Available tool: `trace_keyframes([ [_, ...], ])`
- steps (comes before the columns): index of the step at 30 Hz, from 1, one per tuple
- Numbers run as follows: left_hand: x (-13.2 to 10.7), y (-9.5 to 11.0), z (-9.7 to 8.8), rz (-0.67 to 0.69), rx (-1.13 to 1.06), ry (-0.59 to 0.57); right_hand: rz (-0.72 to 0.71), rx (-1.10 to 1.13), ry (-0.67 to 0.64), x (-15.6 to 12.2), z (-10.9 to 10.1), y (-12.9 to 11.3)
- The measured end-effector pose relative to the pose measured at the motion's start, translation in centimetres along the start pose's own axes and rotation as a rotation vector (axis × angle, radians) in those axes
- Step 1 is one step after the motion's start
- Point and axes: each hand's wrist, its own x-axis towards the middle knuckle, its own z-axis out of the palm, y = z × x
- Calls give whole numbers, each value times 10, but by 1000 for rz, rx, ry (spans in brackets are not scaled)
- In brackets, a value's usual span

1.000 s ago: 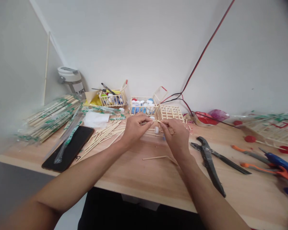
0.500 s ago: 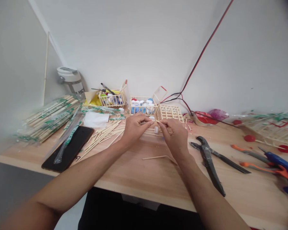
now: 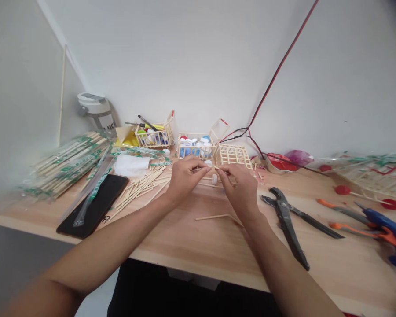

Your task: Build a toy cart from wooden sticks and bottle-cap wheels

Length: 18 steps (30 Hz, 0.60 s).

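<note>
My left hand (image 3: pixel 185 178) is closed in a pinch, thumb against forefinger, on a thin wooden stick that its fingers mostly hide. Close by, fingertips almost meeting the left ones, my right hand (image 3: pixel 239 185) pinches a short pale wooden stick (image 3: pixel 216 167). Whether the two pieces join cannot be made out. Below the fingertips stands a white bottle cap (image 3: pixel 214 179). Behind the hands are a stick-built crate of caps (image 3: pixel 196 152) and a stick lattice box (image 3: pixel 234 155). A bent wooden stick (image 3: pixel 213 217) lies between my forearms.
Loose sticks (image 3: pixel 140 189), a phone (image 3: pixel 94 207) and bagged sticks (image 3: pixel 69 163) lie left. On the right are black pliers (image 3: pixel 285 220), orange-handled pliers (image 3: pixel 346 211), a blue glue gun (image 3: pixel 387 229) and red wheels (image 3: pixel 392 204). A cable (image 3: pixel 277 72) runs down the wall.
</note>
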Motion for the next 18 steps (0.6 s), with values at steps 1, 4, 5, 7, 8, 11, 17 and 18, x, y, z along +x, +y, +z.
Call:
trace_keyframes([
  [1,0,0,0,2,1,3,3,-4,-1,0,0,0],
  [4,0,0,0,11,5,0,13,-4,-6,0,0,0],
  [5,0,0,0,13,7,-3,13,-3,-5,0,0,0],
  [7,0,0,0,15,9,-4,11,-3,-2,0,0,0],
  [8,0,0,0,15,8,-2,10,-4,0,0,0,0],
  [11,0,0,0,17,4,1,7,-9,3,0,0,0],
  [17,0,-1,0,25,18,11,6,-12,-1,0,0,-1],
  [18,0,-1,0,25,22,16,9,-10,-5,0,0,-1],
])
